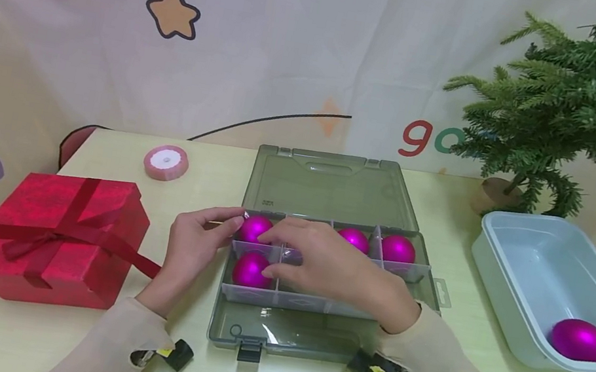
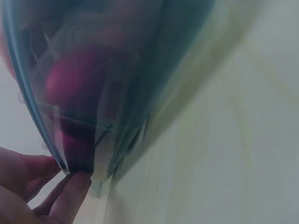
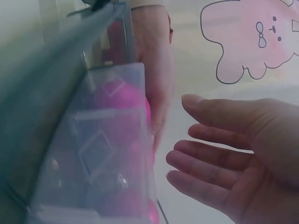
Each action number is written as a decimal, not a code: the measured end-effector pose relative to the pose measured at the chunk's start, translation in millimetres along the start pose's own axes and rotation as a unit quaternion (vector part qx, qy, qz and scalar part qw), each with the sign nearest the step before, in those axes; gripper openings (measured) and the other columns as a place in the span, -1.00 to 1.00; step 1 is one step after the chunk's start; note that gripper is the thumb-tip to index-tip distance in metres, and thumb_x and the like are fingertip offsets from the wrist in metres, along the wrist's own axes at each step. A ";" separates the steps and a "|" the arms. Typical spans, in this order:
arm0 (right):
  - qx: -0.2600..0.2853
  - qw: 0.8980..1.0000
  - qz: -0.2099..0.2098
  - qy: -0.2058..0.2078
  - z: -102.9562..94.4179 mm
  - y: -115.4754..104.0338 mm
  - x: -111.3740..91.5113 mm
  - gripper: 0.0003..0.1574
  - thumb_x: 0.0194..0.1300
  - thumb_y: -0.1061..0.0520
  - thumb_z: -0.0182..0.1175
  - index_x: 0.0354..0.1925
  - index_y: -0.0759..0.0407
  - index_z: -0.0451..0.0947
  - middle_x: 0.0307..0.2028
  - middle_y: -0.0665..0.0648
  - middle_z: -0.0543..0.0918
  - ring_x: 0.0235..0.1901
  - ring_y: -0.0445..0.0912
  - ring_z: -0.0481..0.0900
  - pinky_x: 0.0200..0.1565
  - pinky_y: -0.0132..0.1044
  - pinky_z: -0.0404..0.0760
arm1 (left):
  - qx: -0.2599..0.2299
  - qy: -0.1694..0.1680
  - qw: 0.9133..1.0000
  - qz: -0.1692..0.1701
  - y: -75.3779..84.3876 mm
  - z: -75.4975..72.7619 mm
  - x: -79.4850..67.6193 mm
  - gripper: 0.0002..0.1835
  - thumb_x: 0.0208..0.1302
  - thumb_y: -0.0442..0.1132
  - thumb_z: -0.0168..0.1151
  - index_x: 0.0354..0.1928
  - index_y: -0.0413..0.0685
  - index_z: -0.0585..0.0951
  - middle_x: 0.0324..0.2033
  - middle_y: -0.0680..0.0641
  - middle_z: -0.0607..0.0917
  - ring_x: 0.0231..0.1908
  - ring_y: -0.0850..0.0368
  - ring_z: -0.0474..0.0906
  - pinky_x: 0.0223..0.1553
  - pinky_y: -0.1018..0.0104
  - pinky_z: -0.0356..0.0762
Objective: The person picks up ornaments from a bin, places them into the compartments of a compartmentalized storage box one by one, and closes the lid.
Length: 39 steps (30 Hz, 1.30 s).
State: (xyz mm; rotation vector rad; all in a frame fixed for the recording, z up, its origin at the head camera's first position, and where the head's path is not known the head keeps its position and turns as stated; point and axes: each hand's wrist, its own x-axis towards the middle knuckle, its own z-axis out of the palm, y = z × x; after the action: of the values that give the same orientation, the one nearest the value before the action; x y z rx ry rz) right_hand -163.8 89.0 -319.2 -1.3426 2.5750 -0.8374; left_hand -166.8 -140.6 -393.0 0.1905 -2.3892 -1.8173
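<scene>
Shiny magenta Christmas balls sit in a grey see-through divided box (image 1: 301,336) with its lid folded back. My left hand (image 1: 194,244) is at the box's back left corner. Its thumb and index fingertips come together right beside the silver cap of the back left ball (image 1: 254,229); I cannot tell whether they pinch the cap or the rim. Over the compartments reaches my right hand (image 1: 321,260), fingers relaxed and apart, its tips close to that ball and the front left ball (image 1: 252,270). In the right wrist view, nothing lies between the right fingers (image 3: 215,158).
On the right, a pale blue tub (image 1: 500,295) holds another magenta ball (image 1: 580,340). A small artificial pine tree (image 1: 583,96) stands behind it. At left are a red gift box (image 1: 57,230) with a ribbon bow and a pink ribbon roll (image 1: 166,163).
</scene>
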 end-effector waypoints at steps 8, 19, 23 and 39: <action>0.024 0.999 0.004 0.025 -15.9 0.6 -7.1 -0.45 0.36 0.13 0.50 0.25 0.25 0.65 0.12 0.11 0.73 0.06 0.03 0.72 0.17 -0.08 0.72 | 0.000 0.000 1.000 -0.001 0.4 0.4 0.4 -0.74 0.42 -0.35 0.42 0.11 -0.15 0.80 0.04 -0.21 0.80 -0.05 -0.11 0.81 -0.06 0.25 0.76; 0.002 0.995 0.034 0.099 -51.4 10.8 -34.7 -0.47 0.31 0.22 0.52 0.22 0.23 0.67 0.13 0.11 0.75 0.07 0.03 0.73 0.13 -0.03 0.74 | -0.005 -0.004 1.000 -0.008 -1.5 3.9 -1.0 -0.75 0.42 -0.35 0.42 0.09 -0.16 0.81 -0.01 -0.20 0.81 -0.08 -0.08 0.81 -0.06 0.27 0.76; -0.021 0.991 0.067 0.111 -67.6 15.2 -47.9 -0.48 0.34 0.23 0.49 0.24 0.20 0.67 0.16 0.13 0.74 0.08 0.06 0.74 0.15 0.00 0.73 | -0.006 0.000 1.000 -0.003 -1.1 3.6 -1.5 -0.76 0.42 -0.36 0.42 0.08 -0.17 0.81 -0.01 -0.21 0.81 -0.09 -0.08 0.81 -0.09 0.29 0.77; -0.094 0.976 0.103 0.168 -118.4 36.8 -104.2 -0.47 0.31 0.23 0.51 0.23 0.14 0.68 0.13 0.13 0.76 0.03 0.10 0.77 0.06 0.13 0.74 | -0.006 0.001 1.000 -0.005 0.4 0.8 0.1 -0.75 0.41 -0.36 0.43 0.09 -0.16 0.81 0.00 -0.21 0.81 -0.07 -0.08 0.81 -0.08 0.30 0.76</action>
State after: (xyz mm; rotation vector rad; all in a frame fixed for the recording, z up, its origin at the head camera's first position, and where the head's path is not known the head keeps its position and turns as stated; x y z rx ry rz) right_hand -168.9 237.2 -254.0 -1.0207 3.0576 -0.8647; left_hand -167.0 -139.8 -392.8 0.2030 -2.3800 -1.8327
